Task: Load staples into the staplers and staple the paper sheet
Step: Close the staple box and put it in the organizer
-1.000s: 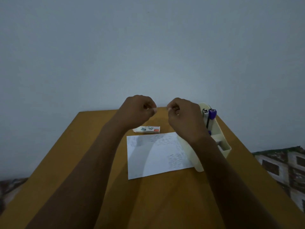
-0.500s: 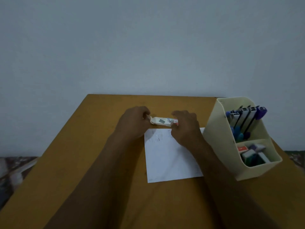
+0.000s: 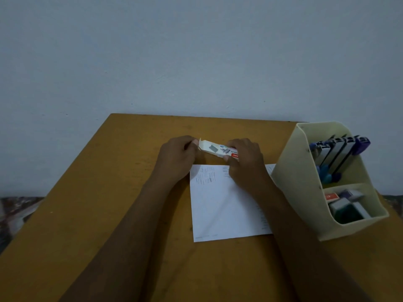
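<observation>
The staple box, which lay on the tabletop a second ago, is now held between both grips. The right grip clasps its red end and the left grip pinches its flap end. The paper sheet lies just nearer than them, and the staplers stand to the right grip's right.

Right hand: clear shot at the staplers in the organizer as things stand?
Likely yes, once freed. The right hand grips the staple box, so it must let go first. The staplers stand in the open upper compartment of the organizer beside that hand, with nothing between.
</observation>
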